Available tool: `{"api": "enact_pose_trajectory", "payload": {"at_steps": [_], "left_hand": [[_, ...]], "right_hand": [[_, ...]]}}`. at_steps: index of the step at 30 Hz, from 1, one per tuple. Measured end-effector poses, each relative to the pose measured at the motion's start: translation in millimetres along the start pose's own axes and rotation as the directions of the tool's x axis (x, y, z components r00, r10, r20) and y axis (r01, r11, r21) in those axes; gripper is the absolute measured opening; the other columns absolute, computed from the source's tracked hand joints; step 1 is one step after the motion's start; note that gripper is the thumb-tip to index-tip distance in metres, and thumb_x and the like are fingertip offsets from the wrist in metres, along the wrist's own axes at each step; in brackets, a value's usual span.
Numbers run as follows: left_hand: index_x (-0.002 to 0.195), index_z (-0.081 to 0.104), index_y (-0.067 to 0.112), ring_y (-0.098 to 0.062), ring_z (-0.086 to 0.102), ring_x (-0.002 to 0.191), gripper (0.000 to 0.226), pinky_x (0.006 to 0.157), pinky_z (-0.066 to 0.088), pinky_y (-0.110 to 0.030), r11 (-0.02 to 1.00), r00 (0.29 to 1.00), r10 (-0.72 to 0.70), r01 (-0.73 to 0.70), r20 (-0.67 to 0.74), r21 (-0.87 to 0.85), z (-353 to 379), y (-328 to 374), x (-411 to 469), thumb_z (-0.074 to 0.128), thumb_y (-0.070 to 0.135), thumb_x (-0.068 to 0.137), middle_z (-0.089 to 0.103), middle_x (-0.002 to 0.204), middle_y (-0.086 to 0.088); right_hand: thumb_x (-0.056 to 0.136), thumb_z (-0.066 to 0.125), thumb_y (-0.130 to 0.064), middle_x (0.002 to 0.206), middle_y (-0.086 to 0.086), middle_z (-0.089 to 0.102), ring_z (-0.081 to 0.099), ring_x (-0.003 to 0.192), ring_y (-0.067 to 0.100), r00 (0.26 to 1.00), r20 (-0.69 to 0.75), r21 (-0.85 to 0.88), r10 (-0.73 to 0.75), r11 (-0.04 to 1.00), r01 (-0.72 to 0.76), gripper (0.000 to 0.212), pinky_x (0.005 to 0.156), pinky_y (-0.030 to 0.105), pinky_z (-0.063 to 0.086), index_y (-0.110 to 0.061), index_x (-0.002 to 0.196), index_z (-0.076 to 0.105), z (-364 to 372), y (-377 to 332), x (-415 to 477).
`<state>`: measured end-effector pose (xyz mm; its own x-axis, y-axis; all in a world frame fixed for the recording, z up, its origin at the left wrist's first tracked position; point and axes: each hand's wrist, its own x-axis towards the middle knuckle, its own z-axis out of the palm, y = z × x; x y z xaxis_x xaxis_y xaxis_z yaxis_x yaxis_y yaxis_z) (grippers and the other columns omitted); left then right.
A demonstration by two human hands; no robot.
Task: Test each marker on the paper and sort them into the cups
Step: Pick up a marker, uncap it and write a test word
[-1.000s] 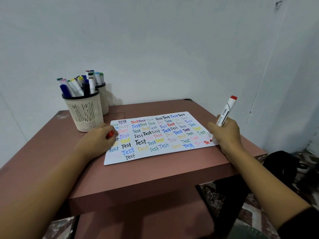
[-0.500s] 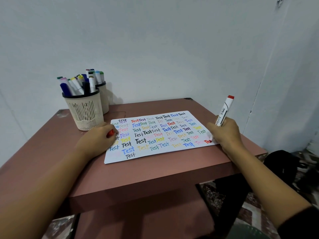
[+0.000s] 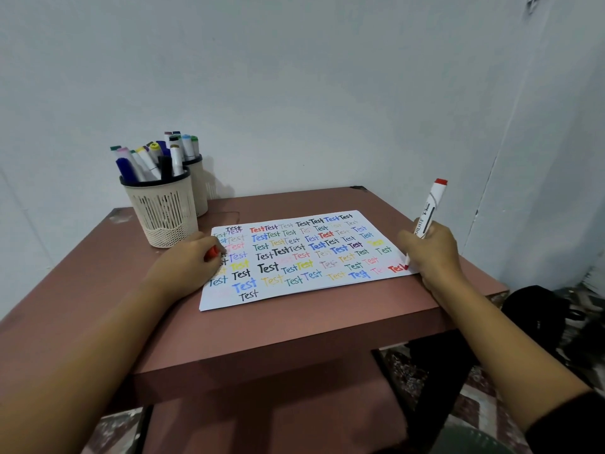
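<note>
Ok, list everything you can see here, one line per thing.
table: one, reddish brown, against the wall
paper: one sheet, white, covered in coloured "Test" words, on the table
front cup: one, cream, slotted, far left of the table
back cup: one, cream, right behind the front cup
spare markers: several, mixed cap colours, standing in both cups
held marker: one, white with red end, tip on the paper's near right corner
cap: one, red, at the paper's left edge
bag: one, black, on the floor at right
left grip: bare hand, curled round the cap, resting on the paper
right grip: bare hand, holding the held marker
</note>
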<state>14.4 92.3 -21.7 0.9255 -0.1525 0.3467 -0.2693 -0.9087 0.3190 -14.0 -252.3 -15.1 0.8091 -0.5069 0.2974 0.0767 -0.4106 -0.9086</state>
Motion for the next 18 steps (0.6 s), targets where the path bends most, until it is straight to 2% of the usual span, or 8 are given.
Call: {"api": "enact_pose_trajectory", "payload": {"at_steps": [3,9,14,16,18], "left_hand": [[0.106,0.065,0.018,-0.015,0.049,0.092,0.020,0.079,0.038,-0.027,1.000,1.000,0.000,0.000,0.000,0.001,0.0,-0.4,-0.1,0.053,0.018,0.090,0.056,0.107,-0.002],[0.106,0.064,0.019,-0.015,0.049,0.093,0.020,0.080,0.038,-0.027,1.000,1.000,0.004,-0.004,0.009,-0.007,-0.1,-2.0,0.1,0.052,0.018,0.091,0.056,0.107,-0.003],[0.113,0.061,0.012,-0.022,0.053,0.100,0.024,0.083,0.036,-0.025,0.998,0.998,-0.017,0.013,-0.062,-0.067,0.2,-1.9,0.6,0.053,0.020,0.092,0.061,0.113,-0.008],[0.111,0.061,0.009,-0.024,0.054,0.098,0.023,0.082,0.037,-0.027,0.995,0.991,-0.025,0.011,-0.133,-0.104,-0.8,1.2,-0.3,0.053,0.018,0.092,0.061,0.110,-0.010],[0.108,0.059,0.010,-0.021,0.053,0.089,0.020,0.078,0.039,-0.030,0.991,0.985,-0.038,0.016,-0.167,-0.137,-3.1,4.3,-2.6,0.051,0.023,0.094,0.060,0.098,-0.006]], "right_hand": [[0.080,0.054,-0.008,0.053,0.000,0.038,0.036,0.046,0.011,1.000,-0.018,0.032,0.016,0.999,-0.015,0.029,0.047,0.023,0.029,-0.015,0.061,0.034,-1.1,1.1,1.0],[0.082,0.055,-0.010,0.057,0.001,0.040,0.038,0.051,0.014,0.999,-0.026,-0.038,-0.020,0.999,0.019,0.030,0.050,0.026,0.030,-0.015,0.061,0.033,1.9,4.1,2.0],[0.082,0.056,-0.011,0.059,0.005,0.046,0.043,0.053,0.017,0.995,-0.062,0.159,0.075,0.985,-0.064,0.024,0.055,0.025,0.037,-0.014,0.063,0.041,-0.8,5.4,6.6],[0.083,0.061,-0.018,0.060,0.008,0.049,0.045,0.053,0.020,0.992,-0.074,0.221,0.099,0.972,-0.080,0.028,0.056,0.027,0.039,-0.014,0.063,0.042,-0.6,4.9,7.8],[0.085,0.065,-0.032,0.061,0.010,0.052,0.048,0.053,0.021,0.992,-0.086,0.236,0.091,0.969,-0.069,0.035,0.058,0.029,0.042,-0.013,0.065,0.044,-0.1,2.7,7.4]]}}
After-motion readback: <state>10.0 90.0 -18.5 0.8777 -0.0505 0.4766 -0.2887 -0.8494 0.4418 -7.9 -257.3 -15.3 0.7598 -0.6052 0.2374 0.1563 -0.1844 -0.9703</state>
